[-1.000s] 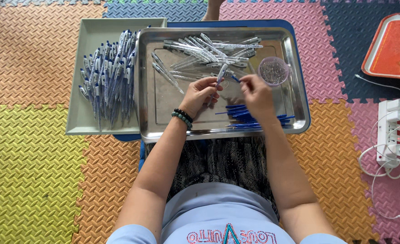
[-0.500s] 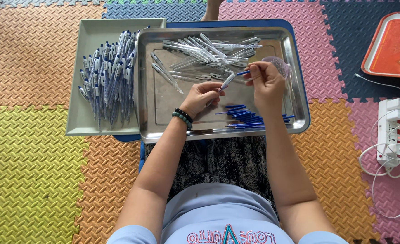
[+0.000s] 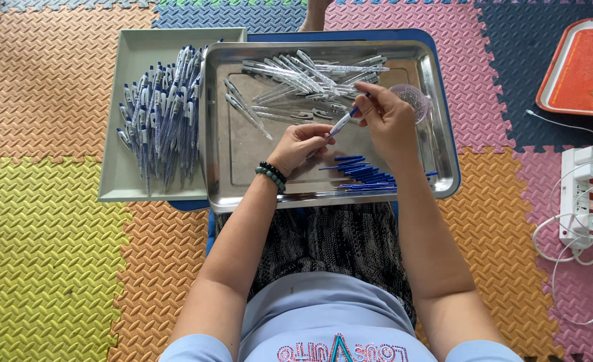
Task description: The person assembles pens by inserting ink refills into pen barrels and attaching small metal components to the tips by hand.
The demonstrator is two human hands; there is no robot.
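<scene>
Floor: foam puzzle mats (image 3: 55, 221) in orange, yellow, pink and blue cover it.
Steel tray (image 3: 226, 167): it lies over the person's lap, on a blue board.
Grey tray (image 3: 119, 181): just beside the steel tray on its left, it carries a heap of finished pens (image 3: 162, 114).
Clear barrels (image 3: 303, 74): they lie in a pile at the far side of the steel tray.
Blue refills (image 3: 363, 171): a bunch at the near right of the steel tray.
Left hand (image 3: 300, 144): the fingers are clenched around the lower end of a pen (image 3: 342, 124).
Right hand (image 3: 387, 117): the fingers pinch the upper blue end of the same pen, above the steel tray's middle.
Small dish (image 3: 413, 97): round and clear, partly behind the right hand.
</scene>
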